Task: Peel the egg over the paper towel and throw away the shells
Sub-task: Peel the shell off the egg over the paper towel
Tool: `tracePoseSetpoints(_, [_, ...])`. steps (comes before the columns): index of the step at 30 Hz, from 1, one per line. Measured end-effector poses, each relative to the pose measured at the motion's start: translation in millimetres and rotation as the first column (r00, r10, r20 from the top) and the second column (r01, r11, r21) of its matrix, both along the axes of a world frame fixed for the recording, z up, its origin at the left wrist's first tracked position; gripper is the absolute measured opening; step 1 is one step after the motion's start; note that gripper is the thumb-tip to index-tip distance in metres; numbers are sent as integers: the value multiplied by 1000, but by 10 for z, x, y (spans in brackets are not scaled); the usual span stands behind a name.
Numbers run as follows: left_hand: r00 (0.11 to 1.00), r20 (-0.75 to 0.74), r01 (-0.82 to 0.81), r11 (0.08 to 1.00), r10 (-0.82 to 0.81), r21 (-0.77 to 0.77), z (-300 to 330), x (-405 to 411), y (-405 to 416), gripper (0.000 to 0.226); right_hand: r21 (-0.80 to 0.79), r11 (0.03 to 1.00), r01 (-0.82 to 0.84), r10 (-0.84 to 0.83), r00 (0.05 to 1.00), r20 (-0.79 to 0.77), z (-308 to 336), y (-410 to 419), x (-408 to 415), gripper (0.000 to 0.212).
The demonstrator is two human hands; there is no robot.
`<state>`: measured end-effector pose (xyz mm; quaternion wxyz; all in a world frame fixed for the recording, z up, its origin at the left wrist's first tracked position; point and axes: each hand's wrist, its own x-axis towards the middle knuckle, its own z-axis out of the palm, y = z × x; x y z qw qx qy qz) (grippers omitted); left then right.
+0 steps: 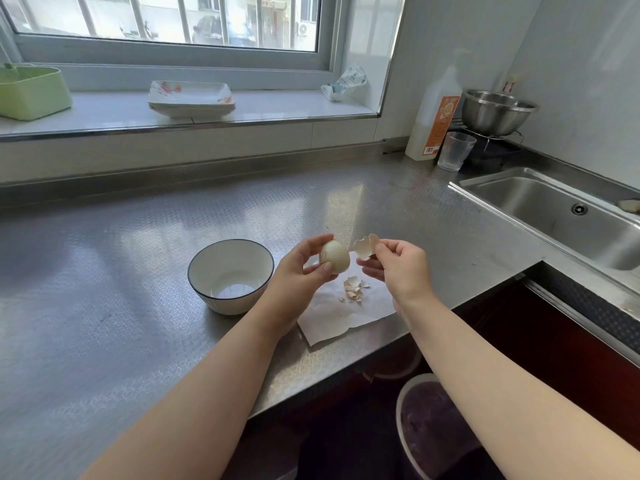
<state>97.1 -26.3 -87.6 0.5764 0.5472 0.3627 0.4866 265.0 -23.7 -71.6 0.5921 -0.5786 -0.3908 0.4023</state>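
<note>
My left hand (298, 271) grips a pale, smooth egg (334, 256) between thumb and fingers, held above the white paper towel (346, 317). My right hand (398, 268) pinches a large curved piece of eggshell (365, 245) just to the right of the egg, apart from it or barely touching. A small heap of broken shell bits (353, 288) lies on the paper towel below both hands. The towel sits near the front edge of the steel counter (121, 271).
An empty white bowl with a dark rim (230, 275) stands left of the towel. A sink (561, 216) is at the right, with a cup (455, 150), bottle (433, 119) and steel bowl (497, 110) behind it. A lined bin (433, 424) stands below the counter edge.
</note>
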Motion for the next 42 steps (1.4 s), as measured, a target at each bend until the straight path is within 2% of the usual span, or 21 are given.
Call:
tracePoseSetpoints(2, [999, 51, 4, 1000, -3, -12, -2, -4, 13, 40, 6, 999, 50, -50, 998, 22, -1, 11, 34, 15])
tracePoseSetpoints(5, [996, 93, 1, 999, 2, -34, -2, -5, 27, 40, 1, 999, 50, -49, 976, 212, -14, 6, 99, 14])
tracePoseSetpoints(9, [992, 128, 11, 999, -5, -47, 2, -1, 27, 39, -64, 994, -89, 109, 836, 537, -6, -55, 77, 12])
tracePoseSetpoints(12, [992, 126, 22, 998, -15, -56, -4, -7, 32, 39, -118, 982, -145, 187, 751, 633, 48, -106, 26, 17])
tracePoseSetpoints(15, [989, 144, 34, 997, -23, -76, 5, -9, 32, 37, -82, 989, -119, 143, 710, 689, 94, -125, 12, 23])
tracePoseSetpoints(17, [984, 173, 50, 994, -33, -94, 10, -9, 35, 37, -35, 992, -125, 117, 740, 662, 120, -136, -13, 29])
tracePoseSetpoints(21, [977, 207, 76, 991, -53, -106, -2, -9, 43, 37, -12, 971, -240, 219, 862, 457, 161, -165, -110, 29])
tracePoseSetpoints(25, [984, 174, 64, 994, -48, -85, -19, -9, 42, 42, -14, 974, -224, 202, 845, 496, 120, -195, -196, 39])
tracePoseSetpoints(32, [983, 180, 53, 996, -39, -73, -23, -18, 42, 37, 30, 979, -200, 179, 927, 329, 146, -199, -177, 13])
tracePoseSetpoints(37, [983, 175, 73, 995, -60, -67, -19, -17, 31, 36, 33, 987, -156, 139, 943, 304, 113, -143, -132, 13])
tracePoseSetpoints(42, [981, 186, 76, 994, -61, -73, -15, -27, 32, 36, -87, 971, -223, 226, 974, 25, 103, -127, -162, 24])
